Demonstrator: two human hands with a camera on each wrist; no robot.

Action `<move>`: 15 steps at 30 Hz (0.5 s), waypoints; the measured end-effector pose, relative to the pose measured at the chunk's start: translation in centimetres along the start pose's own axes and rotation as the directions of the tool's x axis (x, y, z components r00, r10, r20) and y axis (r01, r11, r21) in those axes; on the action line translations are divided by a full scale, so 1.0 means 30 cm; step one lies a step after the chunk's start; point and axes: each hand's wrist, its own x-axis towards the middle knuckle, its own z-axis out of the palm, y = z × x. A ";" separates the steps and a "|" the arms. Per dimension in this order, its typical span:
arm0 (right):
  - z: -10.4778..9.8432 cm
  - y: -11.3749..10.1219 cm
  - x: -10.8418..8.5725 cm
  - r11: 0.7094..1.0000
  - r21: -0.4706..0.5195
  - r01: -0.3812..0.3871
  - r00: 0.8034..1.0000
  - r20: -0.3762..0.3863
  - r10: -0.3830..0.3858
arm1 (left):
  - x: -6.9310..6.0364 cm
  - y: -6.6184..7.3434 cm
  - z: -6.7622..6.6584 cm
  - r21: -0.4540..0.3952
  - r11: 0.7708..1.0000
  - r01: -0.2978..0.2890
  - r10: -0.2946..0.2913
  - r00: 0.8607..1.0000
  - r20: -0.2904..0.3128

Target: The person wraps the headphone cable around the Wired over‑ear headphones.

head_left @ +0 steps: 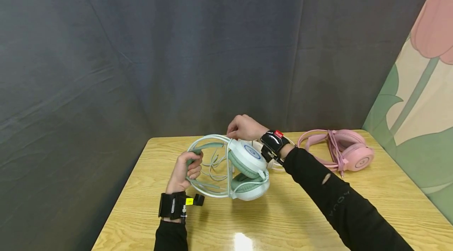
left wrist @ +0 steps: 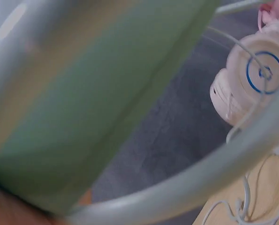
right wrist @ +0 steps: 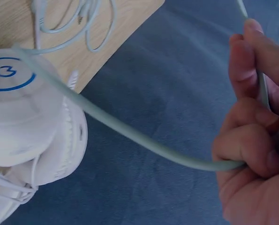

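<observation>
Mint-green headphones are held on their side above the table, ear cups to the right. My left hand grips their headband, its fingers curled round the green padded strap. Past the upper ear cup, my right hand holds the pale green cable, which runs through its curled fingers. More of that cable hangs in loose loops behind the headband. White headphones with a blue ring lie behind, mostly hidden in the head view by the mint pair and my right wrist.
Pink headphones, with their cable wound round them, lie at the table's back right. The wooden table ends at a dark curtain behind. A flower-patterned panel stands along the right side.
</observation>
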 end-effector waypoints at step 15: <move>-0.050 -0.043 -0.007 0.999 -0.008 -0.044 0.991 0.125 0.045 | 0.005 -0.010 0.005 0.334 0.942 0.023 0.090 0.943 -0.320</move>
